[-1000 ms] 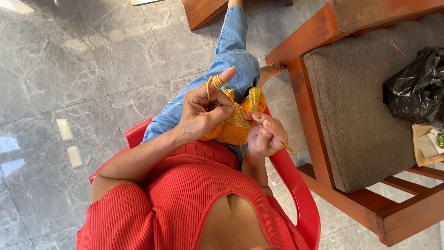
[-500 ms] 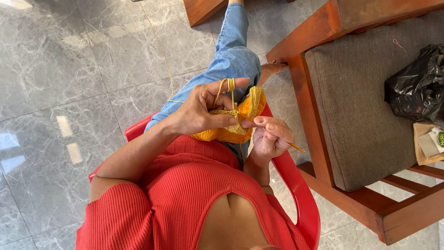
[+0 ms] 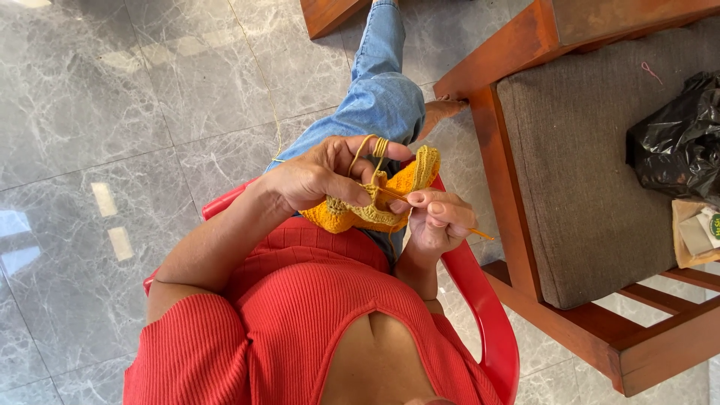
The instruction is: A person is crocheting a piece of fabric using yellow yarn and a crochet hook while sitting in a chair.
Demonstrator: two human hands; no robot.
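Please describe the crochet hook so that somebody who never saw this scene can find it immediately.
Start at the wooden chair with the grey cushion on the right, then look left to the two hands over the lap. The right hand pinches the hook, a thin orange stick entering the yellow crochet piece. Unlike the soft yarn looped on the left hand, it is straight and rigid.

Right of frame, a wooden chair carries a grey cushion; a black plastic bag sits on it. Grey marble floor fills the left.
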